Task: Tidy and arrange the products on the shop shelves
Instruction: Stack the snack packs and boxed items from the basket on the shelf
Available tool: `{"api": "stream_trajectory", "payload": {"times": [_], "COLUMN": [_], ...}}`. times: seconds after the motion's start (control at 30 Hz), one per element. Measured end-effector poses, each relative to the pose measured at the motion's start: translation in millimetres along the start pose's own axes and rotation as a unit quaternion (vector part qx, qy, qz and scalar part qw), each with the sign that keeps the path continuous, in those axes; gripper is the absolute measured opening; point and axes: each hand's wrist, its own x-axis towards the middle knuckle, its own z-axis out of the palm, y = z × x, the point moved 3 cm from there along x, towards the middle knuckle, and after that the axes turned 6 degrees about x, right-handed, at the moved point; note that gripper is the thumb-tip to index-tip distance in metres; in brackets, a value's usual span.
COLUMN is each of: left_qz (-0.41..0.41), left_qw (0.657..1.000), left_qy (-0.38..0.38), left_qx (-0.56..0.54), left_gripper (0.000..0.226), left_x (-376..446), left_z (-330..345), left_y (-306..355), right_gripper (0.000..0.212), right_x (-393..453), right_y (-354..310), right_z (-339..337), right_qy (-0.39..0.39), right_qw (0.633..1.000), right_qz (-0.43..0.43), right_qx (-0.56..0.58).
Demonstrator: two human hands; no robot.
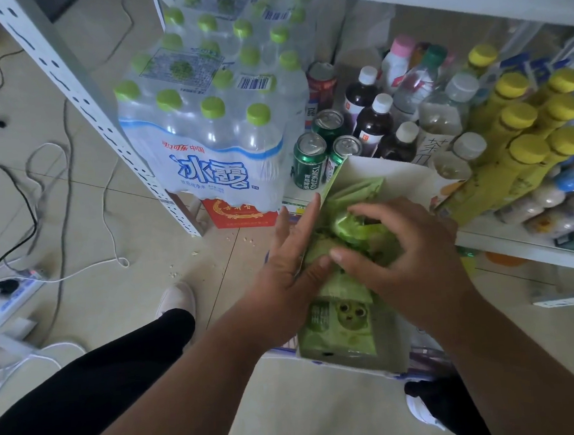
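Note:
An open white cardboard box (pixel 388 171) full of green foil packets (pixel 339 326) rests at the front edge of the low shelf. My left hand (pixel 289 265) lies flat against the box's left side, fingers stretched out, thumb touching a packet. My right hand (pixel 404 245) is curled over the packets in the middle of the box, fingers closed on a shiny green packet (pixel 346 226). Behind the box stand green beer cans (pixel 310 160), dark bottles with white caps (pixel 374 121) and yellow-capped bottles (pixel 527 150).
A shrink-wrapped pack of green-capped water bottles (pixel 210 134) fills the shelf's left end, above a red box (pixel 240 214). The white perforated upright (pixel 98 108) stands left of it. Cables and a power strip (pixel 13 290) lie on the tiled floor. My legs and white shoes are below.

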Motion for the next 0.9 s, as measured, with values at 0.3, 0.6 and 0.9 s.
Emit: {"api": "stream_trajectory", "payload": {"times": [0.3,0.6,0.9], "left_qz": [0.042,0.031,0.041], "left_qw": [0.998,0.999,0.998], "left_qy": [0.035,0.001,0.047], "left_qx": [0.008,0.015,0.018], "left_gripper": [0.056,0.061,0.021], "left_x": [0.0,-3.7,-0.6], "left_z": [-4.9,-3.2,-3.5], "left_y": [1.3,6.0,6.4], "right_gripper": [0.013,0.026,0.018], "right_x": [-0.2,1.1,-1.0], "right_y": [-0.1,2.9,2.0], "right_z": [-10.3,-9.0,-1.8], "right_qy": [0.083,0.013,-0.019], "right_qw": [0.99,0.991,0.978], "right_qz": [-0.056,-0.006,0.038], "right_qx": [0.103,0.133,0.203]}}
